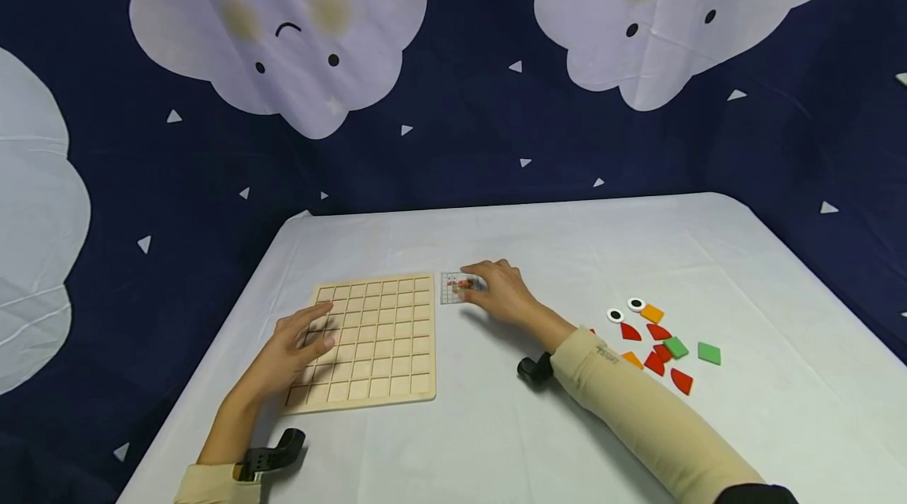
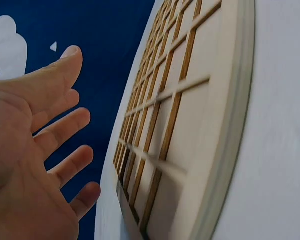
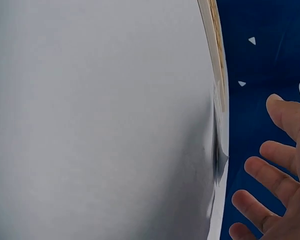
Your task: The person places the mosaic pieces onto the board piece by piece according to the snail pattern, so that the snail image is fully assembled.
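A square wooden grid board (image 1: pixel 383 346) lies on the white table, its small squares bare. Over its left side hovers my left hand (image 1: pixel 286 346), fingers apart and nothing held; the left wrist view shows that hand (image 2: pixel 35 135) beside the raised grid lines. To the right of the board lies a small printed card (image 1: pixel 451 288) with a grid and a coloured picture. My right hand (image 1: pixel 505 293) is above the card's right part and partly hides it. In the right wrist view the fingers of this hand (image 3: pixel 285 185) are spread and hold nothing.
Right of my right forearm lie loose flat pieces: red quarter-rounds (image 1: pixel 682 381), green tiles (image 1: pixel 708 353), an orange tile (image 1: pixel 653 314) and white round pieces with black dots (image 1: pixel 615 316). My sleeve hides part of this group. A dark curtain (image 1: pixel 468 165) with clouds hangs behind the table.
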`<action>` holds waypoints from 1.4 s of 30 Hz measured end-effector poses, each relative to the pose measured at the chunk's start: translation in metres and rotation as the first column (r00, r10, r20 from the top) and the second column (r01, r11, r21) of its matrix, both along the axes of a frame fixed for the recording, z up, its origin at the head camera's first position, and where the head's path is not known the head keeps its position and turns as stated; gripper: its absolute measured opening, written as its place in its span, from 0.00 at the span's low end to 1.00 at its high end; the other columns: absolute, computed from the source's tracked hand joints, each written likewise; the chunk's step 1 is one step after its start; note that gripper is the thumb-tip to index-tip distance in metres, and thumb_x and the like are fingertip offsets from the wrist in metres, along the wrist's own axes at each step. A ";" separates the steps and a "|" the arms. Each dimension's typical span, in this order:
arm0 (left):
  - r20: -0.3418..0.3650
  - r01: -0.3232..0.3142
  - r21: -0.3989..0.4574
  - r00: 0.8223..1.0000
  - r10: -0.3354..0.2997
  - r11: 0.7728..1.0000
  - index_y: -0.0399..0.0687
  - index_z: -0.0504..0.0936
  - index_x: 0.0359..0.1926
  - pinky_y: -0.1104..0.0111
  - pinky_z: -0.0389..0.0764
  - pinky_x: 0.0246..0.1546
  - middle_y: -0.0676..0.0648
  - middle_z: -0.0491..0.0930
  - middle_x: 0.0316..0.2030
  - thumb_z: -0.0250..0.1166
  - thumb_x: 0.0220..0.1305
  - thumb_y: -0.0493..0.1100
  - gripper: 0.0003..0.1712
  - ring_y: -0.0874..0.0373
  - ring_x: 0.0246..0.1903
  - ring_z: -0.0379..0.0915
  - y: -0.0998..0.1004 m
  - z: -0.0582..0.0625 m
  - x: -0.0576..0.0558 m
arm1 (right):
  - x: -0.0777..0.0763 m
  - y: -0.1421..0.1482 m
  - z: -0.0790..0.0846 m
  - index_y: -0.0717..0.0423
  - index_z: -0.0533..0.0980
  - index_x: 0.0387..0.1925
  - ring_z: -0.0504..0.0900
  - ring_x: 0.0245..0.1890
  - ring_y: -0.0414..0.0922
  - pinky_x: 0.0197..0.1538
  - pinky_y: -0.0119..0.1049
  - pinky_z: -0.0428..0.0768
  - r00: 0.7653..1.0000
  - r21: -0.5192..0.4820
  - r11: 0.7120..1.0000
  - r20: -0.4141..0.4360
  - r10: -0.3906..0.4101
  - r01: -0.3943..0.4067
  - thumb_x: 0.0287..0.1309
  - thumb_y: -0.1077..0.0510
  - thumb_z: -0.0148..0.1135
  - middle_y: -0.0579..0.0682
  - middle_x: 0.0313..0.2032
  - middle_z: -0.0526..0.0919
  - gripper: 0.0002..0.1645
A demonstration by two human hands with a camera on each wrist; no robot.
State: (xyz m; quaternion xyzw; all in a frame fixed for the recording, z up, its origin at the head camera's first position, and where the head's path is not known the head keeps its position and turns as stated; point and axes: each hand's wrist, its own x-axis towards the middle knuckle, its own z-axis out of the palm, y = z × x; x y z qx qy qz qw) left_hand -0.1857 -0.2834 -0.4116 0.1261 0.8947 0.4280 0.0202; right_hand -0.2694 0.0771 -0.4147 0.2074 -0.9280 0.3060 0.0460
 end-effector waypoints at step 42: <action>-0.065 0.072 -0.116 0.995 -0.080 0.991 0.36 0.74 0.58 0.42 0.56 0.59 0.34 0.66 0.64 0.63 0.60 0.42 0.26 0.57 0.67 0.53 -0.054 -0.017 -0.015 | -0.024 -0.009 -0.011 0.44 0.82 0.48 0.66 0.40 0.48 0.48 0.44 0.61 0.991 0.024 0.998 0.113 -0.066 0.064 0.50 0.48 0.69 0.47 0.51 0.83 0.20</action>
